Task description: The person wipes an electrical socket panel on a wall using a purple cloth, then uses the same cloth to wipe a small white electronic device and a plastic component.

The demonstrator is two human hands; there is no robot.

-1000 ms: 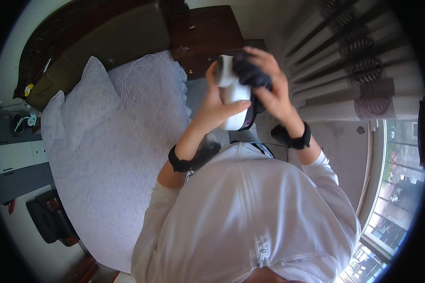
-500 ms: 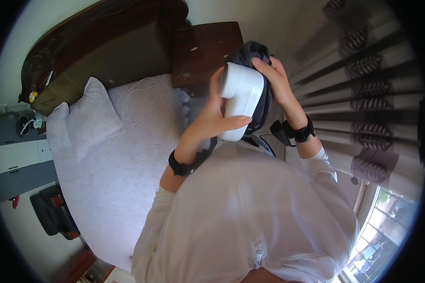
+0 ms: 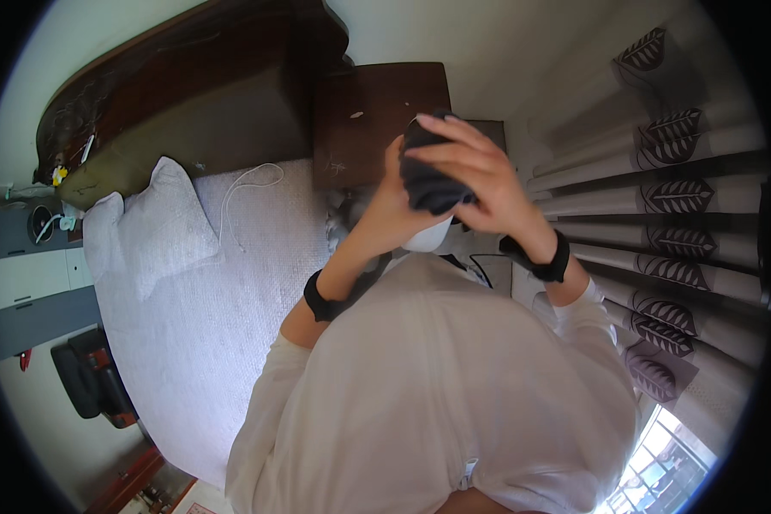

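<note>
In front of my chest, a white handheld appliance with rounded edges (image 3: 430,236) is mostly hidden; only its lower end shows. Dark, gathered cloth (image 3: 434,184) lies over its upper part. My left hand (image 3: 387,206) is wrapped round the appliance from the left, with the fingers partly behind the cloth. From the right, my right hand (image 3: 487,176) grips the cloth, its fingers bent over the top and front. Each of my wrists carries a black band. What kind of appliance it is, I cannot tell.
Left of me is a bed (image 3: 206,343) with a pale cover, pillows (image 3: 167,227) and a white cable (image 3: 224,201). Beyond my hands stands a dark wooden nightstand (image 3: 377,94) beside the headboard (image 3: 231,77). A leaf-patterned curtain (image 3: 681,193) hangs at the right.
The cloth, earlier behind the white appliance, now covers its upper part and front. My right hand has moved from the far side over the front. The view has shifted slightly.
</note>
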